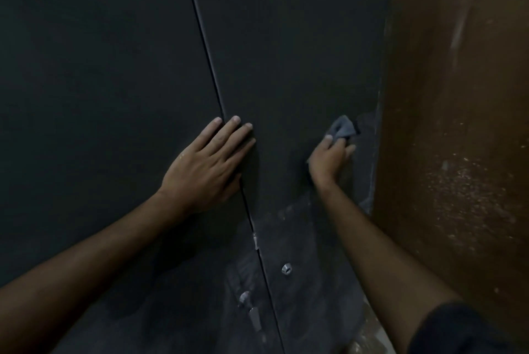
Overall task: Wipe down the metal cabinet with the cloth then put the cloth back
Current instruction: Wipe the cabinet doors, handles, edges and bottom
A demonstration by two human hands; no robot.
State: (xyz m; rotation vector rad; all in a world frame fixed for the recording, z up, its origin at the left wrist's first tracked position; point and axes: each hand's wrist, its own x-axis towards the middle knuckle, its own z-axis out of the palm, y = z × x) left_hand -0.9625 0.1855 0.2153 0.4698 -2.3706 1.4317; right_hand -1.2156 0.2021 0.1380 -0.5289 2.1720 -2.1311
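The dark metal cabinet [286, 38] fills most of the view, its two doors meeting at a seam that runs down the middle. My left hand [209, 164] lies flat across that seam, fingers straight and pressed to the doors. My right hand [329, 160] holds a small grey cloth [342, 127] against the right door close to its right edge. Only the cloth's upper part shows above my fingers. Dusty pale smears cover the lower part of the doors.
A brown wall [458, 124] with pale specks stands right beside the cabinet's right edge. Low on the doors are a metal lock [285, 268] and a metal handle [250, 308].
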